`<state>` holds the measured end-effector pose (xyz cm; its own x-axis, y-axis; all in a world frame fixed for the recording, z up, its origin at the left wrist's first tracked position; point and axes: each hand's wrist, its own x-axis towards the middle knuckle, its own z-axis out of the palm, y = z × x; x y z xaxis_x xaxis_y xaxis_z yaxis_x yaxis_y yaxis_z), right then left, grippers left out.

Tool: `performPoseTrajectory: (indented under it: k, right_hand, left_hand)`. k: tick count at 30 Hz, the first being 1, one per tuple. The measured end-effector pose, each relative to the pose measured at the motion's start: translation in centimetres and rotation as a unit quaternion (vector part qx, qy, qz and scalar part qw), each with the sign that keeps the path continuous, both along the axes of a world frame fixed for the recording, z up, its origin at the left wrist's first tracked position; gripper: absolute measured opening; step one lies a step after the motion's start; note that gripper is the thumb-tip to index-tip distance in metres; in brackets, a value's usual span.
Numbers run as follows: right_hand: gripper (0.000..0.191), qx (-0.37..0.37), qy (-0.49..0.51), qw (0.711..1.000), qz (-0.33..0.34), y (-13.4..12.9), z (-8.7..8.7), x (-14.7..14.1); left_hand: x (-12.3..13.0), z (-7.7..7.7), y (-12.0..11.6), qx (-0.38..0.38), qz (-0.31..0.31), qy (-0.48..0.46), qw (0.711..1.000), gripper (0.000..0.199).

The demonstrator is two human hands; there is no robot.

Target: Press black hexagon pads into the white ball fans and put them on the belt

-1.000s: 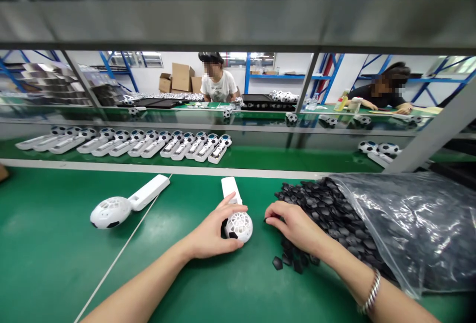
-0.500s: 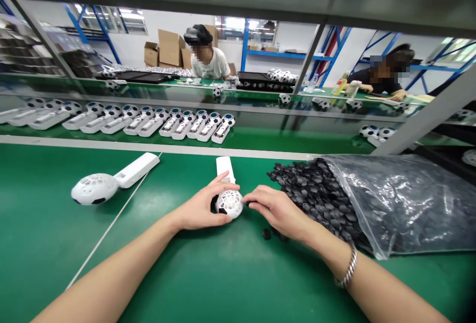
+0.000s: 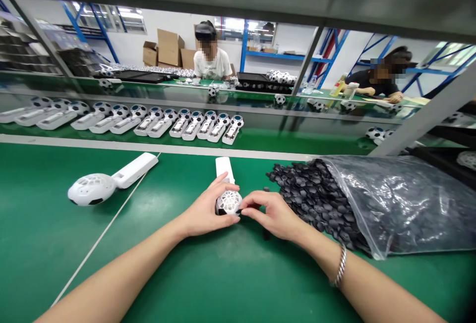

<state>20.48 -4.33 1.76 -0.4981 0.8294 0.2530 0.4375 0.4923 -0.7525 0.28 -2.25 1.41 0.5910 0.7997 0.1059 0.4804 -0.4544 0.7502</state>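
Observation:
My left hand (image 3: 207, 209) is closed around the round, football-patterned head of a white plastic housing (image 3: 229, 201), its thumb along the near side and fingers along the far side. The housing's handle (image 3: 224, 168) points away from me on the green bench. My right hand (image 3: 268, 213) pinches a small black piece (image 3: 239, 211) against the right side of the ball head. How far the piece sits in the housing is hidden by the fingertips. Beside the right hand lies a heap of black pieces (image 3: 316, 194), spilling from a clear plastic bag (image 3: 412, 209).
A second white housing (image 3: 92, 189) rests at the left across a white line. Behind the bench edge, several football-headed units (image 3: 193, 125) stand in a row on a green belt (image 3: 290, 139). Two people (image 3: 211, 60) sit beyond it. A slanted metal post (image 3: 427, 107) rises at right.
My right hand has brought the black piece against the ball head's right side. The left hand keeps its hold on the housing. The row of units on the belt has shifted right.

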Motion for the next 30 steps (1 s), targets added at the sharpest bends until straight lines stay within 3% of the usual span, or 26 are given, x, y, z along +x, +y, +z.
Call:
performPoseTrajectory:
  k: [7, 12, 16, 18, 20, 21, 23, 25, 26, 30]
  right_hand:
    - [0.003, -0.048, 0.043, 0.998, -0.028, 0.7, 0.1, -0.7]
    - [0.016, -0.154, 0.098, 0.982, -0.051, 1.1, -0.7, -0.9]
    - [0.027, -0.174, 0.095, 0.977, -0.081, 1.5, -1.5, -1.0]
    - [0.030, -0.141, 0.038, 0.985, -0.088, 1.8, -1.2, -0.4]
    - [0.028, -0.046, -0.068, 0.989, -0.119, 2.3, -0.5, 0.8]
    - [0.026, 0.015, -0.135, 0.979, -0.152, 2.5, -0.2, 1.6]
    - [0.025, 0.112, -0.280, 0.918, -0.257, 2.9, 0.3, 3.4]
    - [0.022, 0.123, -0.389, 0.866, -0.289, 3.3, 0.1, 5.0]
    - [0.020, 0.117, -0.418, 0.856, -0.282, 3.5, -0.2, 5.6]
    - [0.020, 0.094, -0.432, 0.862, -0.247, 4.0, -1.3, 6.3]
  left_hand:
    - [0.8, -0.1, -0.3, -0.007, 0.038, 0.000, 0.999, 0.045]
    - [1.1, 0.0, -0.2, -0.001, 0.006, 0.001, 1.000, 0.040]
    - [1.1, -0.1, -0.1, 0.001, 0.009, 0.004, 1.000, 0.039]
    - [1.1, -0.2, -0.1, 0.005, 0.019, 0.003, 1.000, 0.041]
    - [1.1, -0.4, -0.2, 0.019, 0.016, -0.008, 1.000, 0.043]
    - [1.1, -0.5, -0.3, 0.027, 0.018, -0.015, 0.999, 0.046]
    - [1.2, -0.6, -0.4, 0.035, 0.038, -0.024, 0.998, 0.055]
    - [1.2, -0.6, -0.5, 0.029, 0.072, -0.025, 0.997, 0.060]
    - [1.2, -0.5, -0.5, 0.023, 0.083, -0.025, 0.996, 0.059]
    - [0.6, -0.1, -0.5, -0.007, 0.043, -0.037, 0.998, 0.053]
